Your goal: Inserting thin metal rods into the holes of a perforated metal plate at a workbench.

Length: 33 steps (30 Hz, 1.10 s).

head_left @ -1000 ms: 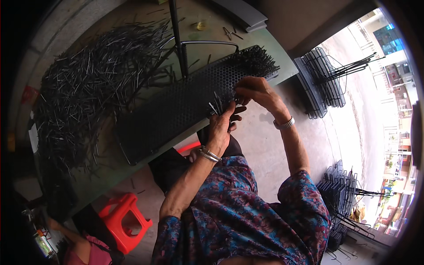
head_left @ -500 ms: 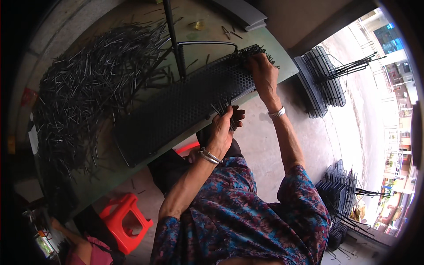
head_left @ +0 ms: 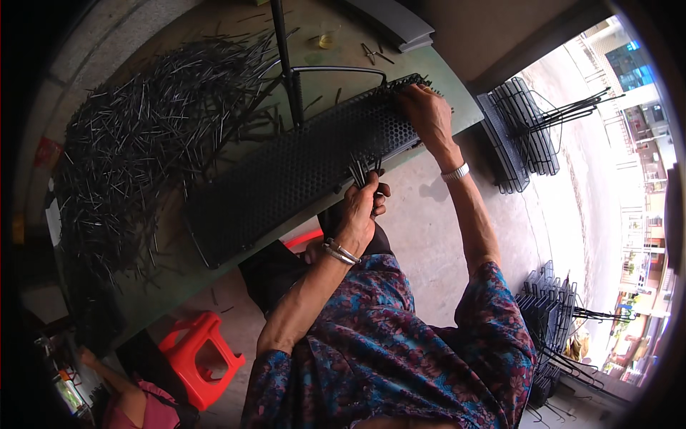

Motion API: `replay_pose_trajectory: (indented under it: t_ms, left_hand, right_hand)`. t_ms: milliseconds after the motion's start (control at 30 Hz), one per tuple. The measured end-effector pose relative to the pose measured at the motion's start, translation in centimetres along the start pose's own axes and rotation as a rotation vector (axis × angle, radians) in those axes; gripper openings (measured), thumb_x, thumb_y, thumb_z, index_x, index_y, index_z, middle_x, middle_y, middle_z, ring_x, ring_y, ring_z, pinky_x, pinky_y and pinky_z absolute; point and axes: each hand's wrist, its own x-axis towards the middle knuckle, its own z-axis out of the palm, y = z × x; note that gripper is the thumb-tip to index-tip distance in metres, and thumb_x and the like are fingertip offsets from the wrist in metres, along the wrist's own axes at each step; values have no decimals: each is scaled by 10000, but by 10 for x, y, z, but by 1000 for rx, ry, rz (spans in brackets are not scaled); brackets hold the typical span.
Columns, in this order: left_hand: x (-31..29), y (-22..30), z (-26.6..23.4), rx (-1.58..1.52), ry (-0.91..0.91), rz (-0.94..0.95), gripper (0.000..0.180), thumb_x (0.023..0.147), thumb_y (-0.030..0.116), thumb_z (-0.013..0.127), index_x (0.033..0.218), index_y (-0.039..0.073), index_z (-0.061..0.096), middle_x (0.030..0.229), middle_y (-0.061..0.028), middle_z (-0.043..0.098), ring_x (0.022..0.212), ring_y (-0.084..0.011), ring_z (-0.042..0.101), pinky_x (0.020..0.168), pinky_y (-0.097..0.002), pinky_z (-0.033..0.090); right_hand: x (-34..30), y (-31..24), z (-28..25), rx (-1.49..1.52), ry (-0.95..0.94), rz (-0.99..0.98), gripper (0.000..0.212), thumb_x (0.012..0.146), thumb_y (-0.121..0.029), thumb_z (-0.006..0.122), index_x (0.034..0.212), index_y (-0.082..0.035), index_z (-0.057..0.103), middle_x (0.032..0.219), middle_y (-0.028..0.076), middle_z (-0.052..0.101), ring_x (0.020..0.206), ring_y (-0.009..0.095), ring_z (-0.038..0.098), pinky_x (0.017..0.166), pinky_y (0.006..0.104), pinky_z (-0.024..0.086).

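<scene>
A long black panel full of small round holes [head_left: 286,168] lies slantwise along the table's near edge. Several short black rods [head_left: 359,171] are bunched in my left hand [head_left: 359,214], which is closed round them just in front of the panel's edge. My right hand [head_left: 427,118] is over the panel's far right end, its fingers pinched down at the holes. Whatever is between those fingertips is hidden. Around them, a cluster of rod ends [head_left: 400,86] sticks up out of the holes. A large heap of loose black rods [head_left: 171,121] covers the left of the table.
A black upright post [head_left: 287,71] with a curved bar stands behind the panel. Farther back are a small cup [head_left: 326,37] and grey sheets [head_left: 393,25]. Black wire racks [head_left: 525,129] stand right. A red stool [head_left: 204,361] and another person's arm [head_left: 118,379] are lower left.
My right hand has shifted slightly left and inward over the holes. The left hand has turned a little, its rods now pointing more upright and closer to the panel.
</scene>
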Motion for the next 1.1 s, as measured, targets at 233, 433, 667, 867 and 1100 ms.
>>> replay_pose_trajectory:
  t_ms: [233, 433, 667, 867, 1100]
  left_hand:
    - [-8, 4, 5, -4, -34, 25, 199, 945, 254, 600, 997, 62, 590, 769, -77, 632, 577, -65, 452, 486, -199, 328]
    - [-12, 6, 7, -16, -83, 56, 260, 944, 275, 601, 1074, 50, 594, 815, -98, 662, 591, -69, 483, 486, -196, 334]
    - [-14, 9, 6, -35, -84, 104, 259, 939, 279, 609, 1071, 56, 595, 853, -113, 684, 612, -78, 518, 484, -197, 342]
    - [-22, 12, 16, 87, -11, 113, 226, 945, 300, 597, 1021, 88, 618, 883, -72, 714, 635, -76, 570, 484, -189, 340]
    - [-22, 12, 14, 165, -36, 109, 243, 922, 291, 629, 1085, 111, 629, 961, -61, 712, 715, -98, 615, 513, -208, 355]
  right_hand:
    - [-8, 5, 16, -238, 130, -117, 189, 834, -224, 624, 999, -182, 708, 989, 85, 581, 930, 276, 543, 776, 389, 431]
    - [-14, -1, 16, -320, 195, -190, 234, 840, -210, 646, 1058, -144, 699, 1009, 80, 598, 941, 263, 548, 788, 367, 425]
    - [-44, -31, -14, 404, -478, 295, 299, 885, -266, 650, 1025, -2, 663, 746, 85, 626, 656, 165, 598, 615, 325, 477]
    - [-62, -30, -16, 671, -537, 272, 234, 878, -210, 663, 899, 22, 651, 721, 31, 613, 674, 78, 588, 588, 248, 470]
    - [-64, -32, -23, 824, -522, 395, 216, 900, -188, 642, 929, 26, 639, 773, 53, 654, 680, 101, 625, 620, 250, 516]
